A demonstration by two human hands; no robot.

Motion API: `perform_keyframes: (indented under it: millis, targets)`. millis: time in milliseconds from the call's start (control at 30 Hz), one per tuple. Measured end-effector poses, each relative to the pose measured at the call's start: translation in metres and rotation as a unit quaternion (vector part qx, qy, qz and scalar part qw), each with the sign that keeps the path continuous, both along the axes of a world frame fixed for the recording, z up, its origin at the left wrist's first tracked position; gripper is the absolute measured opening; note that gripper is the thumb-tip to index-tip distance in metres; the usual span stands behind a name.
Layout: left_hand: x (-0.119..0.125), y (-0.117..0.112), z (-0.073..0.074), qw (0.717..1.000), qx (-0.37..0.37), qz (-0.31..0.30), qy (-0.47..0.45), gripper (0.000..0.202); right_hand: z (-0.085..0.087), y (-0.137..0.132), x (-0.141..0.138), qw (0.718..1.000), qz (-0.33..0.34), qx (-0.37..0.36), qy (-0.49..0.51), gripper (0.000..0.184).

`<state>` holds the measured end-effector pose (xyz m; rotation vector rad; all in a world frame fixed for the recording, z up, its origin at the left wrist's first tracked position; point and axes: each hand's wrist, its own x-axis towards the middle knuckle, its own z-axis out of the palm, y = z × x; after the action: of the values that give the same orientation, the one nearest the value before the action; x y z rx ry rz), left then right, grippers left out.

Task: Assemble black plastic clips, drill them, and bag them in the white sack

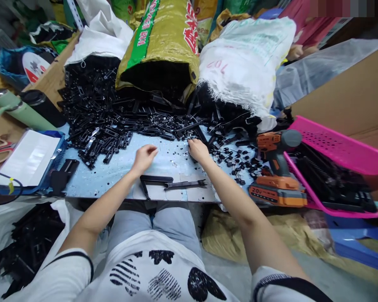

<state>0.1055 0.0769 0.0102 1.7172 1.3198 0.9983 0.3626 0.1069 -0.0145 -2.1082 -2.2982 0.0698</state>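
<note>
My left hand (144, 158) hovers over the blue tabletop (119, 174), its fingertips drawn together in a pinch. Whatever sits between them, if anything, is too small to make out. My right hand (198, 149) reaches down to a little heap of small silvery parts (190, 134), fingers curled and tips hidden. On the near table edge lies a black hinged plastic piece (157, 179) with a slim black fork-ended part (187, 184) beside it, both untouched. Loose short black parts (236, 161) are scattered to the right of my right hand.
Long black plastic parts (91, 113) spill from sacks (159, 37) at the back. A cordless drill (275, 167) stands at the right beside a pink basket (340, 147). Leftward are a green bottle (28, 113), papers (25, 157) and scissors (0, 150). Someone's hand (297, 51) shows at upper right.
</note>
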Motion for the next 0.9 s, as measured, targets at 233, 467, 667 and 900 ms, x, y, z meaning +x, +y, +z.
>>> perform_keyframes:
  millis: [233,467,667,900]
  targets:
    - [-0.075,-0.076,-0.006,0.924,-0.242,0.113,-0.272,0.044,0.029,-0.062,-0.027,0.946,0.009,0.022,0.323,0.020]
    - [-0.065,-0.079,-0.003,0.950,-0.239,0.062,-0.190,0.035,0.044,-0.115,-0.049,0.835,0.070,-0.146,0.525,0.020]
    - [-0.063,-0.078,-0.002,0.972,-0.200,0.035,-0.117,0.028,0.043,-0.124,-0.062,0.911,0.107,-0.109,0.382,0.014]
    - [-0.063,-0.079,-0.008,0.986,-0.152,0.042,-0.057,0.030,0.047,-0.130,-0.069,0.950,0.240,-0.049,0.196,0.018]
